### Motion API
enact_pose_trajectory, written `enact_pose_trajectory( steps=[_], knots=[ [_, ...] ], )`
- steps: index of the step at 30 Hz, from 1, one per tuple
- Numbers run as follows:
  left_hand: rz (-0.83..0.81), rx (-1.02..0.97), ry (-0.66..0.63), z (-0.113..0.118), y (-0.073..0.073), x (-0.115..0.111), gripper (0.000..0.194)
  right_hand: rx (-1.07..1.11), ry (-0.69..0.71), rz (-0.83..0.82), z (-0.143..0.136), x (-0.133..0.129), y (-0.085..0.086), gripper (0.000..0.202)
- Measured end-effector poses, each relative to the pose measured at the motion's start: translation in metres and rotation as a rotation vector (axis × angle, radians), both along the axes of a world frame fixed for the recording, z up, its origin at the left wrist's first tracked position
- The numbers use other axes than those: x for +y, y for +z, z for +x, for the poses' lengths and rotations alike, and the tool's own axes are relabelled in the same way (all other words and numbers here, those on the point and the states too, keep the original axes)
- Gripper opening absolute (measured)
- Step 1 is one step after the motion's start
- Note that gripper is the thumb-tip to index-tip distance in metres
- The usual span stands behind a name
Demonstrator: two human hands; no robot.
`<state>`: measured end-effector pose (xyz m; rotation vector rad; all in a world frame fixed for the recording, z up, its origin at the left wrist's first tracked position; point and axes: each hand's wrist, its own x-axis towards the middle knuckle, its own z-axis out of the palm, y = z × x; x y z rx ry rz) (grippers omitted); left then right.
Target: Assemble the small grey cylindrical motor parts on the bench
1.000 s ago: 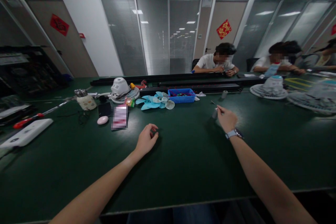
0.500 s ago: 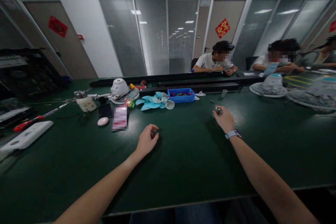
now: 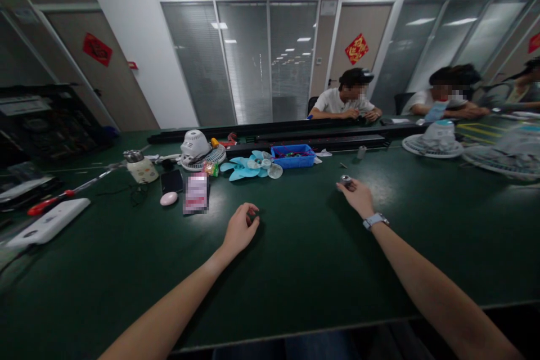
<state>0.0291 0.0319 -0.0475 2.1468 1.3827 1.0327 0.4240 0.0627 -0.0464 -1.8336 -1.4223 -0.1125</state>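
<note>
My right hand [image 3: 358,196] is closed around a small silver metal cylinder [image 3: 346,180]; its round top end shows between the thumb and fingers. Beyond it, a short thin metal piece [image 3: 343,165] lies on the table, and a similar grey cylinder [image 3: 361,152] stands farther back. My left hand [image 3: 241,227] rests over the green tabletop [image 3: 291,270] with loosely curved fingers, a gap between thumb and fingertips, and nothing visible in it. Light-blue fan blades [image 3: 241,169] and a blue bin [image 3: 294,164] with small coloured parts lie ahead of both hands.
On the left are a white fan base [image 3: 194,146], a patterned bottle [image 3: 141,170], a dark phone [image 3: 171,182], a pink oval thing [image 3: 169,198] and a white power strip [image 3: 53,221]. Long black rails [image 3: 320,140] cross the back. Other people sit across the table; fan parts [image 3: 434,145] lie right.
My right hand has shifted slightly left and down, and the cylinder's round top now shows more plainly. The left hand holds nearly the same pose. The whole view has tilted slightly.
</note>
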Motion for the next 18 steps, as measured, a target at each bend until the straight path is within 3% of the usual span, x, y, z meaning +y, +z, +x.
enact_pose_trajectory(
  steps=[4, 7, 10, 13, 18],
  knots=[
    [0.022, 0.004, -0.035, 0.002, 0.002, -0.003, 0.018, 0.083, 0.242, -0.021, -0.071, -0.021, 0.010, 0.035],
    [0.069, 0.013, -0.078, 0.005, 0.007, -0.008, 0.015, 0.256, 0.606, -0.084, -0.130, -0.046, 0.016, 0.038],
    [0.124, 0.014, -0.101, 0.007, 0.014, -0.014, 0.017, 0.285, 0.807, -0.164, -0.168, -0.067, 0.019, 0.038],
    [0.172, 0.006, -0.104, 0.011, 0.020, -0.020, 0.022, 0.224, 0.820, -0.191, -0.180, -0.077, 0.019, 0.039],
    [0.158, -0.003, -0.132, 0.018, 0.021, -0.024, 0.028, 0.118, 0.798, -0.164, -0.178, -0.075, 0.016, 0.036]
  ],
)
